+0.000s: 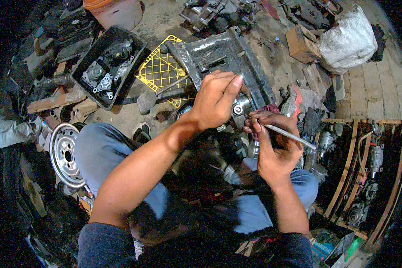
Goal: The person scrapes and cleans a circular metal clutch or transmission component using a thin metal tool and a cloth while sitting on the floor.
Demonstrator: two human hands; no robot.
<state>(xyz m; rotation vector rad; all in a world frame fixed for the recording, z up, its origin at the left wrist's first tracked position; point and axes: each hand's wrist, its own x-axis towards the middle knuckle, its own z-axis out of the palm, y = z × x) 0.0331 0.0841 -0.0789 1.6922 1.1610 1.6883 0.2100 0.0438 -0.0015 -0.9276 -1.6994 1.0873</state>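
My right hand (279,143) is closed around a thin, pale metal rod (290,135), which slants down to the right past the palm. Just left of those fingertips is a round silver metal part (242,106) with a small bolt-like centre. Above and beside that part, my left hand (216,100) is closed, its thumb lying along the top; whatever its fingers grip is hidden behind the hand. Both hands are over the near edge of a dark, greasy metal tray (254,67). The fingers of my right hand are blackened with grime.
A black bin (82,73) of metal parts stands at the left, beside a yellow grid crate (158,67). A mallet (146,102) lies nearby. A steel wheel rim (67,152) leans by my left knee. Cardboard box (301,44) and white sack (348,40) sit far right; a wooden rack (344,174) holds parts.
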